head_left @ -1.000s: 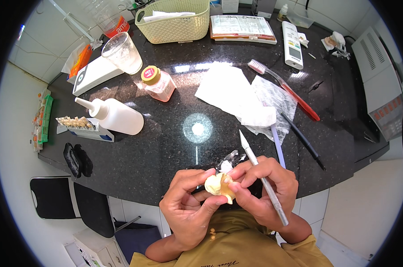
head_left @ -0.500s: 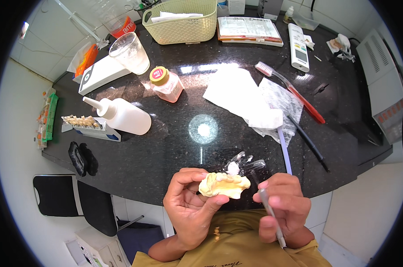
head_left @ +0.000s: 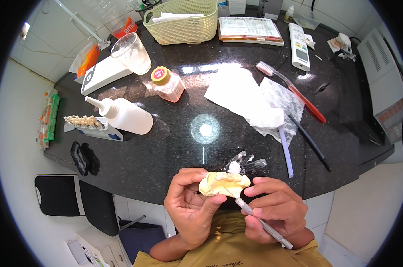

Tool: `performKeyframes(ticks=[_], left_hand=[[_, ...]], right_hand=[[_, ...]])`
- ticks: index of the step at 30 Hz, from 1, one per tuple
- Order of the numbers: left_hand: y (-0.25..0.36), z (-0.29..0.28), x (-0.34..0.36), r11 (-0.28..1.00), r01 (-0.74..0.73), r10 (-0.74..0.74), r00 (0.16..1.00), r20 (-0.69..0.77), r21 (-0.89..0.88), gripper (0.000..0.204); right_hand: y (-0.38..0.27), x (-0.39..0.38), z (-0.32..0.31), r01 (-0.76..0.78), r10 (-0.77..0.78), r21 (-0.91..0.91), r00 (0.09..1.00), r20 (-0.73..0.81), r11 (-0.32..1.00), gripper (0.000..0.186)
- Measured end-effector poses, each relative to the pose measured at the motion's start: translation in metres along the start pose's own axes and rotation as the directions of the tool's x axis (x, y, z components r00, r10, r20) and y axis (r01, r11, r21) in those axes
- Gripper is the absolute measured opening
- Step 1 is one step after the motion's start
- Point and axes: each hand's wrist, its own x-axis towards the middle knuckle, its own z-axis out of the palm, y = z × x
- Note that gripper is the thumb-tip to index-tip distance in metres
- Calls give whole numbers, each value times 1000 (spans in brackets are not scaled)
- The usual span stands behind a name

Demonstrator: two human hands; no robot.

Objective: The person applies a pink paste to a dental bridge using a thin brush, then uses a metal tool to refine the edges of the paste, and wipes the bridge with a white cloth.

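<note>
The near edge of the dark tabletop (head_left: 135,167) curves behind both hands, which hide part of it. On the left, open room extends from the left hand (head_left: 188,211) to a small black object (head_left: 79,159). On the right, room is tighter: the end of a purple stick (head_left: 286,151) lies just beyond the right hand (head_left: 279,211).

The left hand grips the left end of a plaster cast (head_left: 223,184), thumb on the near side. The right hand grips a metal knife (head_left: 264,222), its handle slanting down to the right. The knife's front end is at the cast's near edge; blade contact cannot be confirmed.

The cast is pale yellow and arched, with a lumpy rim, tooth-shaped bumps along the far side and a smoother hollow facing the person.

Just beyond the cast lie a white lump (head_left: 234,167) and clear scraps (head_left: 256,163). Open room continues forward to a jar (head_left: 171,91) with a yellow lid. A white bottle (head_left: 132,116) bounds it on the left, a white sheet (head_left: 230,91) on the right. A woven basket (head_left: 183,29) stands at the far side.
</note>
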Motion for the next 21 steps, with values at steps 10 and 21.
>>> performKeyframes(ticks=[10,21], left_hand=[[-2,0,-1,999,-35,35,999,-18,2,42],[-3,-1,-1,999,-39,38,999,7,14,40]], right_hand=[[-1,6,10,33,-35,-41,998,-52,999,23],[-1,7,9,24,-25,-46,999,-22,999,23]])
